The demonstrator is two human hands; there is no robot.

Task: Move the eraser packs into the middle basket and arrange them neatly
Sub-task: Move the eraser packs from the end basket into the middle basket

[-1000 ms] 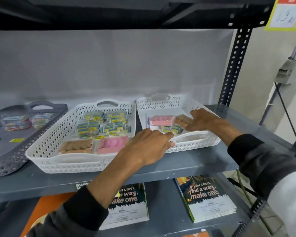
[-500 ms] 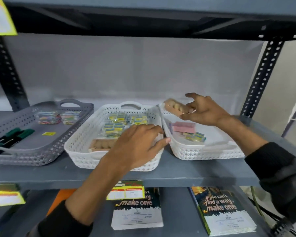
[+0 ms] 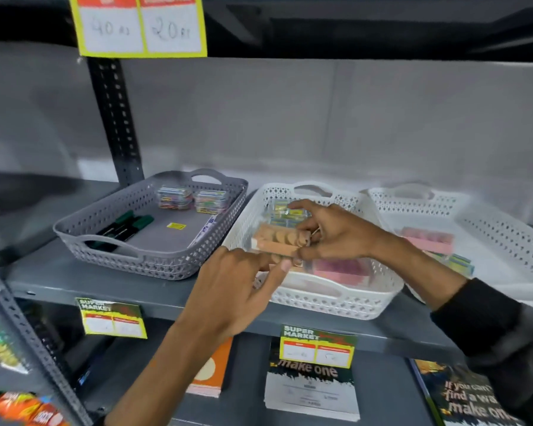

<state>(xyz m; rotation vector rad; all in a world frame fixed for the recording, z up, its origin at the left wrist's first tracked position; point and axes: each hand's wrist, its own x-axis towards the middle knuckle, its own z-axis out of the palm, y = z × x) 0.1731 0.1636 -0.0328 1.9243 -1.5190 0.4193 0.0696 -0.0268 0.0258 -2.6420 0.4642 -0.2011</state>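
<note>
Peach-coloured eraser pack point(image 3: 276, 241) was pinched at its right end by the right hand point(image 3: 336, 233), fingers curled closed on it, held just above the middle basket point(image 3: 317, 298) near the centre of the frame. The left hand point(image 3: 240, 290) came up from the lower middle, its index finger and thumb loosely spread and touching the pack's near edge, not clamped on anything as far as I could see. Under the held pack there looked to be another peach one, mostly hidden. A pink eraser pack point(image 3: 340, 269) lay flat in the front right of that same white basket, and a cluster of small yellow-green eraser packs point(image 3: 285, 212) sat toward its back, partly behind the right fingers.

To the right of centre, the right basket point(image 3: 505, 229), also white, had another pink pack point(image 3: 428, 241) and a couple of small green-blue packs point(image 3: 457, 262) in it. Left of centre, the grey basket point(image 3: 154, 259) held green markers point(image 3: 126, 224), two small multicoloured boxes point(image 3: 191, 196) at the back and a yellow tag point(image 3: 176, 226). All three baskets sat side by side on the grey metal shelf point(image 3: 105, 284). Yellow price labels point(image 3: 140, 26) hung at the upper left, and booklets point(image 3: 311, 392) lay on the shelf below.
</note>
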